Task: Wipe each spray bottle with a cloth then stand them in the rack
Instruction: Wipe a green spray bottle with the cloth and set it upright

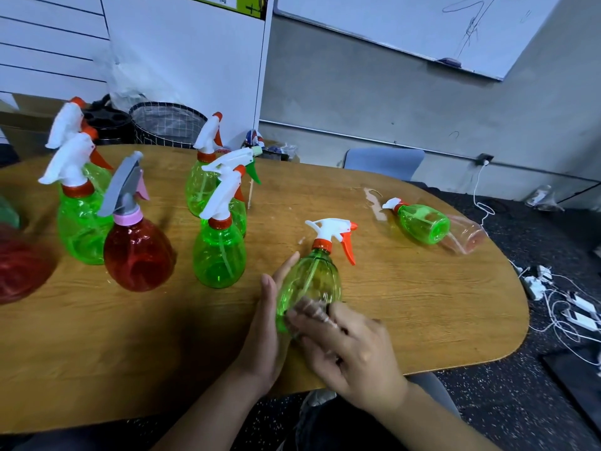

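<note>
Here the left hand (265, 323) lies flat, fingers straight, against the side of a translucent green plastic spray bottle with a white and orange trigger head (310, 281), tilted over the wooden worktop (406, 297). The right hand (351, 346) presses blurred fingers against its lower body; whether they pinch anything is unclear.

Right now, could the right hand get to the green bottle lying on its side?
Probably yes: the lying green bottle has bare table before it, though the right hand is busy on the held bottle.
</note>
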Available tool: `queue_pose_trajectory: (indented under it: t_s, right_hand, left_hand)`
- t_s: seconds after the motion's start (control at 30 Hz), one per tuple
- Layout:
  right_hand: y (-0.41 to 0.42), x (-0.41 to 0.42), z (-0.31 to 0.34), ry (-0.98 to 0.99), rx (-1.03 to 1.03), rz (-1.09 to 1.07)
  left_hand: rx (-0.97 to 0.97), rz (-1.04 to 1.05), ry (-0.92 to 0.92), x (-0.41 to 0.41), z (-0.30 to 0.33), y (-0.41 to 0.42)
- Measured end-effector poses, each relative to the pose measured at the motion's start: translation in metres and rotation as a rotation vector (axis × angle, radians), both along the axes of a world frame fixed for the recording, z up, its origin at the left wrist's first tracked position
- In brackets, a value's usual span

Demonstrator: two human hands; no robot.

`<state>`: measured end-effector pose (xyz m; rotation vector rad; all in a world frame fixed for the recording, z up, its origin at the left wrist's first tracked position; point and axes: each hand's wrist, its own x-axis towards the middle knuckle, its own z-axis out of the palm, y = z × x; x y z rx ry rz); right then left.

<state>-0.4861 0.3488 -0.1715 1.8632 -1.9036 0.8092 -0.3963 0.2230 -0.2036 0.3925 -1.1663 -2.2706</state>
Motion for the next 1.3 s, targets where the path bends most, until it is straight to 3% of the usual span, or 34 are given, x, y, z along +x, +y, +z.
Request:
queue_pose_trajectory:
  t_s: [0.1,0.17,0.23,0.37,0.47,0.7,0.9,1.0,1.1,1.3]
  right_hand:
    - [0.008,0.006,-0.007,0.068,0.028,0.075]
    - [0.011,0.006,-0.007,-0.002,0.012,0.05]
    - [0.012,0.006,-0.006,-0.259,-0.08,-0.055]
    - [-0.009,0.01,-0.003,-1.036,-0.313,-0.289]
    - [-0.021,0.016,-0.006,-1.307,-0.36,-0.314]
    - [-0.02,0.017,-0.005,-1.122,-0.34,-0.341]
    - [-0.017,-0.017,0.024,-0.455,-0.218,-0.374]
    - [-0.031,-0.029,0.036,-0.217,-0.059,-0.426]
    - [-0.042,-0.033,0.037,-0.185,0.094,-0.472]
    - [-0.026,-0.025,0.02,-0.164,0.039,-0.288]
  left_hand:
    - [0.004,0.014,0.003,0.002,0.001,0.001]
    - [-0.03,0.007,0.001,0.004,0.002,0.002]
    - [-0.07,0.01,-0.021,0.005,0.003,0.003]
    - [-0.074,0.067,-0.051,0.003,0.004,0.004]
    - [-0.072,0.067,-0.048,0.002,0.004,0.003]
    - [-0.128,0.06,-0.057,0.001,0.001,0.003]
    - [-0.185,0.062,-0.062,-0.001,-0.005,0.003]
    - [-0.194,0.068,-0.064,0.0,-0.006,0.003]
    - [-0.187,0.067,-0.069,0.0,-0.006,0.002]
    - [-0.111,0.032,-0.034,0.001,-0.003,0.002]
